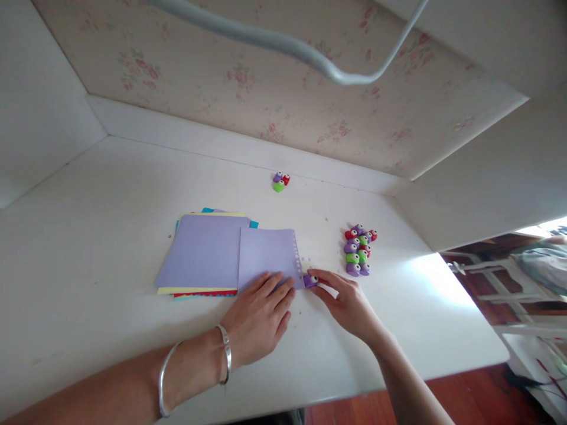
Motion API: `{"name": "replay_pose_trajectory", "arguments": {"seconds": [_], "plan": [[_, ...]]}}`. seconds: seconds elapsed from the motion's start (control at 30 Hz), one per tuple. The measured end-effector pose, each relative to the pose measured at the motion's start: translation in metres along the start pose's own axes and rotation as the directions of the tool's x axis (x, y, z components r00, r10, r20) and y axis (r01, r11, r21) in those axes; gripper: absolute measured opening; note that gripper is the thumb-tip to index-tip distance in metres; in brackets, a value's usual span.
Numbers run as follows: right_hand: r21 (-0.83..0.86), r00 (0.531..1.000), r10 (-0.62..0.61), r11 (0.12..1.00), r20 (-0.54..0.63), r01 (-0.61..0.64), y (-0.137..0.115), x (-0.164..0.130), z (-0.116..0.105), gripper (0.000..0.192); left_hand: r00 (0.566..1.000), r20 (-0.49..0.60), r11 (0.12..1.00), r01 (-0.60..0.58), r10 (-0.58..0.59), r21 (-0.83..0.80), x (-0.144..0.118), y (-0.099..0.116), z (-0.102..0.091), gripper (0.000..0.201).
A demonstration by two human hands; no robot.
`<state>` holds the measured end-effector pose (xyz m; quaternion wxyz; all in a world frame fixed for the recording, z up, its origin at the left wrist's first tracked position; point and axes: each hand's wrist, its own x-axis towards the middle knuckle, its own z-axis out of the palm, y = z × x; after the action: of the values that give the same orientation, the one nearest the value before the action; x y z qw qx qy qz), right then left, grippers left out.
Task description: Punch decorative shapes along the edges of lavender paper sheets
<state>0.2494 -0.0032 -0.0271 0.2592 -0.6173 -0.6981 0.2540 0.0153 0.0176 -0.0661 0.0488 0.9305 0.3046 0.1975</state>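
Note:
A sheet of purple paper lies on the white desk, its right edge lined with punched holes. My left hand rests flat on its lower part, fingers stretched out. At the sheet's lower right corner, my right hand pinches a small purple hole punch with an eye-like spot between thumb and fingers. The punch meets the paper's edge; whether it is pressed down I cannot tell. Under the sheet's left side is a stack of coloured paper, purple on top, with yellow, red and blue edges showing.
Several more small punches in purple, green and red stand grouped at the right. Three others sit near the back ledge. Tiny paper bits lie beside the holes. A pale curved bar crosses above the desk.

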Motion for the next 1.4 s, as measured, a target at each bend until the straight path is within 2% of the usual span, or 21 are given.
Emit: {"name": "replay_pose_trajectory", "arguments": {"seconds": [0.57, 0.9, 1.4], "plan": [[0.024, 1.0, 0.026, 0.999, 0.005, -0.026, 0.0024, 0.0007, 0.0001, 0.026, 1.0, 0.023, 1.0, 0.007, -0.007, -0.006, -0.0003, 0.0006, -0.0004, 0.042], [-0.054, 0.998, -0.068, 0.996, 0.006, 0.068, 0.0012, -0.0005, 0.0019, 0.027, 1.0, 0.027, 1.0, 0.007, -0.006, -0.012, 0.0004, 0.0004, -0.0013, 0.041], [-0.112, 0.993, -0.115, 0.987, 0.001, 0.115, -0.005, 0.0018, -0.0013, 0.028, 1.0, 0.025, 1.0, 0.0, -0.001, 0.009, 0.0012, 0.0004, -0.0021, 0.041]]}}
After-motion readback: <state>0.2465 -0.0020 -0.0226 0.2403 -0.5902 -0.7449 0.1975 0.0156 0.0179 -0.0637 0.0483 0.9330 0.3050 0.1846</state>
